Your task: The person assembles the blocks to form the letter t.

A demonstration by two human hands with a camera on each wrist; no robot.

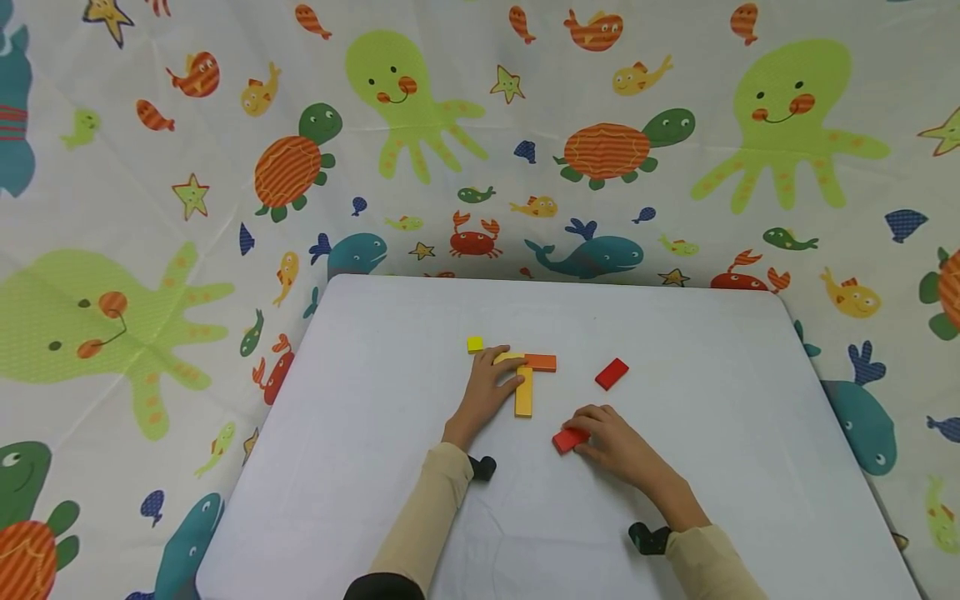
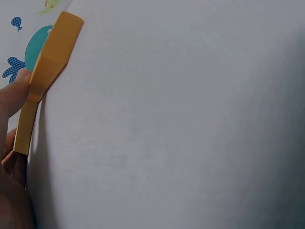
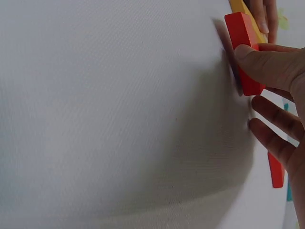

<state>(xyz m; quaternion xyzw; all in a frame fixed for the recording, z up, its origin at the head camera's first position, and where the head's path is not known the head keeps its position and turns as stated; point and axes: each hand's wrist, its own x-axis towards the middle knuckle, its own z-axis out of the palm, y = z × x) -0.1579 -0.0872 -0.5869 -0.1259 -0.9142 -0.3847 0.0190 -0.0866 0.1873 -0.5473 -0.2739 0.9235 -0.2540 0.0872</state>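
My left hand (image 1: pixel 483 390) holds a light yellow block (image 1: pixel 510 357), its fingers over the far side and its thumb on the near side. That block meets an orange block (image 1: pixel 542 362) on its right and a long amber block (image 1: pixel 523 393) running toward me, forming a T. In the left wrist view the thumb (image 2: pixel 19 88) lies against the joined blocks. My right hand (image 1: pixel 618 446) pinches a red block (image 3: pixel 245 55) between thumb and fingers, near the T's lower end; its other fingers are spread apart.
A small yellow block (image 1: pixel 475 344) sits just beyond the left fingers. Another red block (image 1: pixel 612 374) lies at an angle right of the T. The white table (image 1: pixel 360 375) backs onto a cloth (image 1: pixel 450 242) printed with sea animals.
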